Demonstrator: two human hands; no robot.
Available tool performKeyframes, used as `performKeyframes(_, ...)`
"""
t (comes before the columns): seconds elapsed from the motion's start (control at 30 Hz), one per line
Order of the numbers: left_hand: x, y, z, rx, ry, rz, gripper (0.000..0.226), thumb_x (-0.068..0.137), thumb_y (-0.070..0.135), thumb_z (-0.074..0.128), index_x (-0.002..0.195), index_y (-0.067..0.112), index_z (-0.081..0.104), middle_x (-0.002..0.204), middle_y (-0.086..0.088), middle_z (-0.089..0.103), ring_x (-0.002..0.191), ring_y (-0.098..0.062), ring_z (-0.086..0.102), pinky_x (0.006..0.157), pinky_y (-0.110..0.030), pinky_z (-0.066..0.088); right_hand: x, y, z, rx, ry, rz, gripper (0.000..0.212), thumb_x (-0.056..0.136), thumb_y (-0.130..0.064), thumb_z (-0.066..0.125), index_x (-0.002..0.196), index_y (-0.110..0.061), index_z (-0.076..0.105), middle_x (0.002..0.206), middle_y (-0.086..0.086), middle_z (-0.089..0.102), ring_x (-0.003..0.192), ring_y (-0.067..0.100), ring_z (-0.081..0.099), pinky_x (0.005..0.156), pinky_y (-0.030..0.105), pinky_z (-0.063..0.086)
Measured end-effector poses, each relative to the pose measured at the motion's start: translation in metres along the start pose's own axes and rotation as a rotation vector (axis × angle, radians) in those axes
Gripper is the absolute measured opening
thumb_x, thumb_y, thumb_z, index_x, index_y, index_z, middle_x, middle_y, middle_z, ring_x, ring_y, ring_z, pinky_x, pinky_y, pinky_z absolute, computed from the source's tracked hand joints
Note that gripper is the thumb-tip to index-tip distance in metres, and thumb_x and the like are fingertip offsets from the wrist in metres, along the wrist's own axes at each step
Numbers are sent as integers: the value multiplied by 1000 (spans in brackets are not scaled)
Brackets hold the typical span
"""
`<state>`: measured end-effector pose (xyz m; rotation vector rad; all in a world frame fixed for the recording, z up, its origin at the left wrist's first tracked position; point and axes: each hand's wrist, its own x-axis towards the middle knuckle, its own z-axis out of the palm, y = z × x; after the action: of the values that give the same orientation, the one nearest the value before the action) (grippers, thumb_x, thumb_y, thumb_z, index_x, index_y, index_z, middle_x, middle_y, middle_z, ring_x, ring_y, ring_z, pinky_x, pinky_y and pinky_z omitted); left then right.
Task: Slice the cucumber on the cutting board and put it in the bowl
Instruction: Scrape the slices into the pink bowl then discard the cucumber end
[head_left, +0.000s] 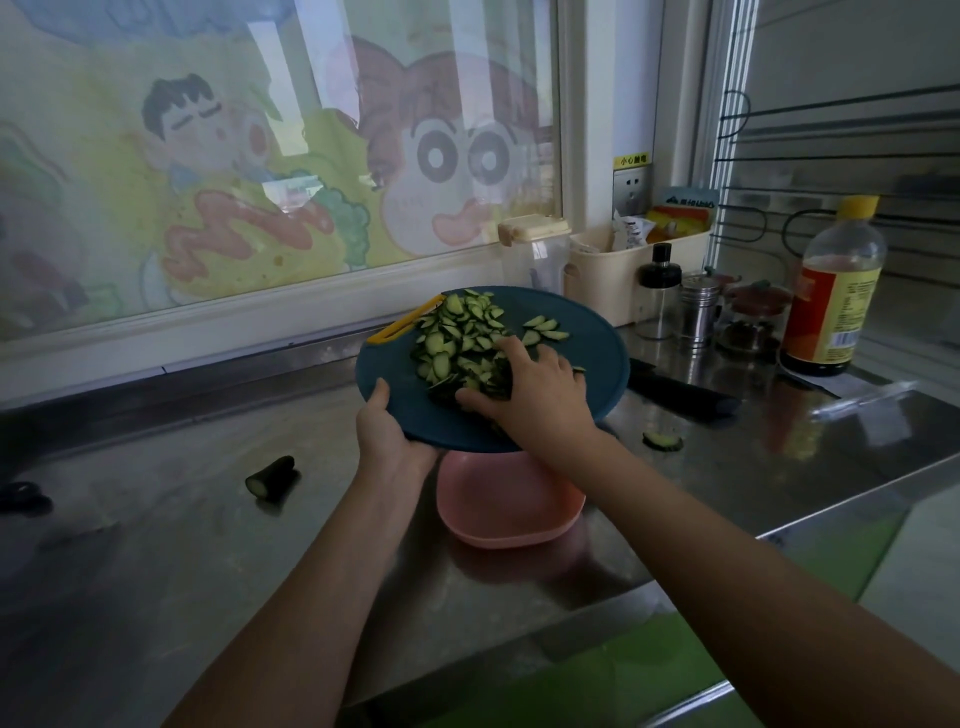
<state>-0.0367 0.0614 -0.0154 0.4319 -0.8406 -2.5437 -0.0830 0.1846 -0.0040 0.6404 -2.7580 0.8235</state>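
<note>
A round dark-blue cutting board (587, 358) is lifted off the counter and tilted toward me over a pink bowl (511, 512). My left hand (387, 428) grips the board's near-left rim, thumb on top. A heap of cucumber slices (460, 338) covers the board's middle. My right hand (535, 392) lies on the near side of the heap with fingers spread over the slices. Only the bowl's near part shows below the board; its inside looks bare.
A cucumber end piece (272, 478) lies on the steel counter at left, and a lone slice (662, 440) at right. A black-handled knife (680, 392) lies behind the board. A yellow strip (405, 325) sits on the board's far edge. Bottles and jars (831, 286) stand at back right.
</note>
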Motion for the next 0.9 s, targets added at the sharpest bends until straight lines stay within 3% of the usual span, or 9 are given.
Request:
performKeyframes(0.23, 7, 2, -8, -21, -5, 47, 41, 103, 34, 31, 125, 8, 54, 101, -12, 66, 89, -29, 63, 67, -39, 49, -11, 1, 5, 35, 2, -78, 63, 81, -59, 57, 131, -24, 42, 127, 12, 45, 120, 33, 38, 102, 45, 30)
performKeyframes(0.53, 9, -4, -12, -52, -11, 34, 44, 101, 36, 34, 127, 6, 53, 114, -15, 63, 101, -34, 61, 80, -45, 51, -41, -5, 16, -23, 98, -146, 44, 91, -41, 52, 125, -15, 44, 121, 10, 44, 115, 28, 40, 97, 38, 33)
performKeyframes(0.73, 5, -10, -12, -25, 10, 54, 39, 101, 36, 33, 106, 8, 60, 101, -13, 66, 91, -30, 62, 75, -41, 51, -51, -8, 22, -16, 108, -168, 37, 91, -33, 50, 122, -13, 47, 119, 10, 45, 113, 29, 41, 97, 40, 32)
performKeyframes(0.9, 7, -9, -12, -27, 52, 58, 40, 101, 37, 35, 115, 8, 59, 101, -13, 65, 90, -31, 61, 77, -43, 50, -57, -6, 22, 2, 73, -221, 38, 90, -33, 52, 123, -15, 46, 118, 6, 43, 112, 25, 39, 95, 36, 33)
